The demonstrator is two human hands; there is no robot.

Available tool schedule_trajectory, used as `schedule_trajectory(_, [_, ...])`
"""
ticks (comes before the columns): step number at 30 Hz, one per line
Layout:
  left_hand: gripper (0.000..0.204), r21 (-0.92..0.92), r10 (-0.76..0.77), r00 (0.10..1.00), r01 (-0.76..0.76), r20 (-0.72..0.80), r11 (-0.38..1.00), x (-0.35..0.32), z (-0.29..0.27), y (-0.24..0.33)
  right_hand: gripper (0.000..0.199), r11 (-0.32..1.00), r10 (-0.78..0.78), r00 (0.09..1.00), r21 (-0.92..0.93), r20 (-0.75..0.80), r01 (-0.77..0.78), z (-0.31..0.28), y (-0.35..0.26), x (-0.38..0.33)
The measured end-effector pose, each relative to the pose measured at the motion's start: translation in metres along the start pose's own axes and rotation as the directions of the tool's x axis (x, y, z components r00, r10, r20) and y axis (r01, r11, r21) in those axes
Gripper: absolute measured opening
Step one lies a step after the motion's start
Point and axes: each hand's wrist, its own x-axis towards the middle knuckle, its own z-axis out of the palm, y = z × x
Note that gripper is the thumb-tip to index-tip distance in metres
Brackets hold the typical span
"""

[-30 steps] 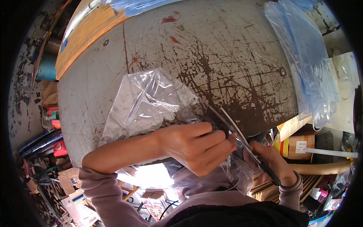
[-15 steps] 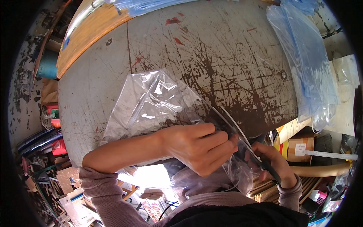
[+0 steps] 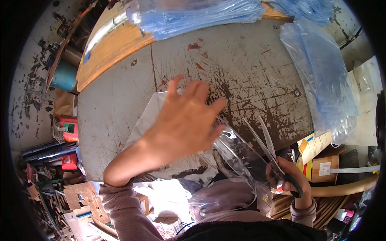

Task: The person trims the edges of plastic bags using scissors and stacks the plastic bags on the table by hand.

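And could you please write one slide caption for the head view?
Left hand spread over clear plastic film at a scratched grey table; right hand holding open black-handled scissors.

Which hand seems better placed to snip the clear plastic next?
Probably the right hand: it holds scissors, blades parted, near the clear plastic. The left hand holds no tool.

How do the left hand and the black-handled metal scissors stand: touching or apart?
Apart. The head view shows scratched grey tabletop between the left hand and the open scissors.
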Motion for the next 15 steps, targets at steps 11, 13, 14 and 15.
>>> schedule_trajectory(11, [0.017, 0.128, -0.363, 0.931, 0.366, -0.048, 0.922, -0.028, -0.13, -0.11, 0.05, 0.978, -0.203, 0.919, -0.022, -0.337, 0.209, -0.001, 0.015, -0.026])
schedule_trajectory(13, [0.021, 0.462, -0.517, 0.774, 0.633, -0.365, 0.621, -0.082, -0.202, -0.152, 0.048, 0.975, -0.216, 0.926, -0.014, -0.31, 0.222, -0.002, 0.015, -0.03])
schedule_trajectory(14, [0.024, 0.598, -0.407, 0.824, 0.567, -0.395, 0.566, -0.113, -0.242, -0.174, 0.048, 0.972, -0.235, 0.935, -0.044, -0.265, 0.232, -0.002, 0.013, -0.029])
schedule_trajectory(15, [0.028, 0.725, -0.296, 0.867, 0.499, -0.402, 0.475, -0.137, -0.275, -0.177, 0.048, 0.968, -0.251, 0.946, -0.072, -0.207, 0.242, -0.003, 0.012, -0.026])
